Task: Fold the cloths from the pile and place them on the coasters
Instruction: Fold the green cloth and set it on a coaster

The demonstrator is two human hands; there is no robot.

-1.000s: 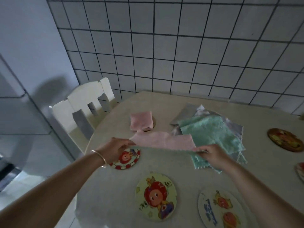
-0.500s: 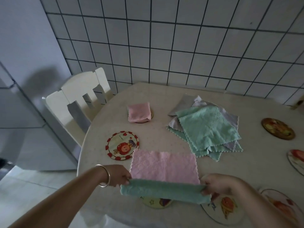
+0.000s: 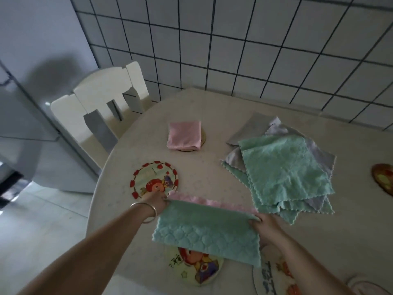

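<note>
Pinching the two far corners of the half-folded cloth (image 3: 207, 231), my left hand (image 3: 156, 202) and right hand (image 3: 262, 225) are lining the green layer's edge up over the pink strip so the fold comes out square. It's sitting on the table (image 3: 202, 167) between both hands, draped partly over a cartoon coaster (image 3: 196, 267) nearer me. Just beyond my left hand, a red-rimmed coaster (image 3: 154, 179) is waiting bare, probably its landing spot. Beyond my right hand the pile (image 3: 282, 173) is lying loose; farther out, a folded pink cloth (image 3: 184, 135) is already covering its coaster.
</note>
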